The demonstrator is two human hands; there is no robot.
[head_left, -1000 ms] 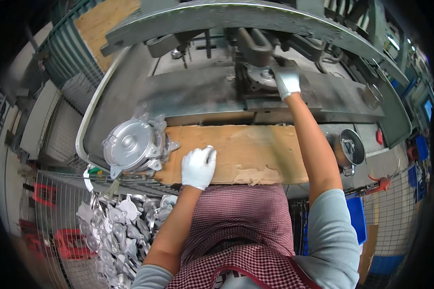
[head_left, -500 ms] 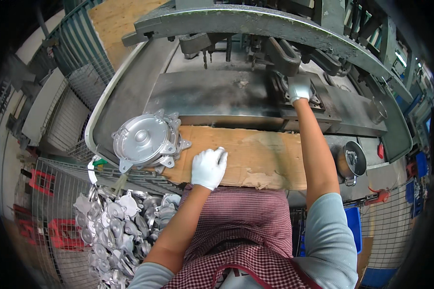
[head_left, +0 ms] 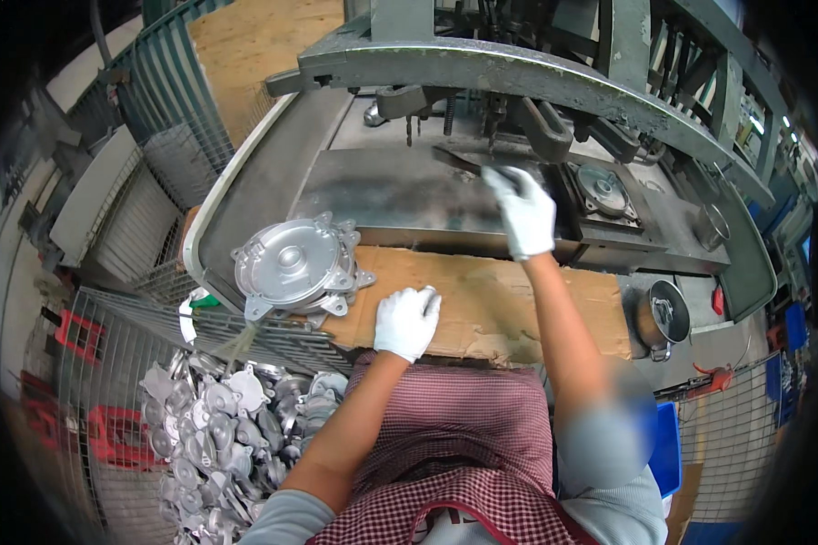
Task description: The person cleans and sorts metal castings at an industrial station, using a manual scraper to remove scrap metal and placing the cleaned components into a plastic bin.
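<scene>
My right hand [head_left: 523,216], in a white glove, is raised over the metal bed of the machine. Its fingers are closed on a dark slender tool [head_left: 457,162] that points to the left; motion blurs it, and I cannot make out its kind. To the right of this hand, a round metal cover [head_left: 602,189] sits in a fixture [head_left: 629,221]. My left hand [head_left: 407,323], also gloved, rests with curled fingers on the cardboard sheet [head_left: 491,304], with nothing visible in it. Beside it on the left stands a stack of round silver castings [head_left: 291,263] with lugs.
A drilling machine's frame [head_left: 518,73] crosses overhead, with drill bits [head_left: 409,133] hanging below. A wire basket [head_left: 273,341] at lower left holds many castings [head_left: 214,427]. A metal pot [head_left: 661,318] stands at the right, near a blue bin [head_left: 668,445].
My right hand has drawn back leftward from the fixture with the dark tool, and the cover there now shows. My left hand keeps its place on the cardboard. The view has shifted slightly.
</scene>
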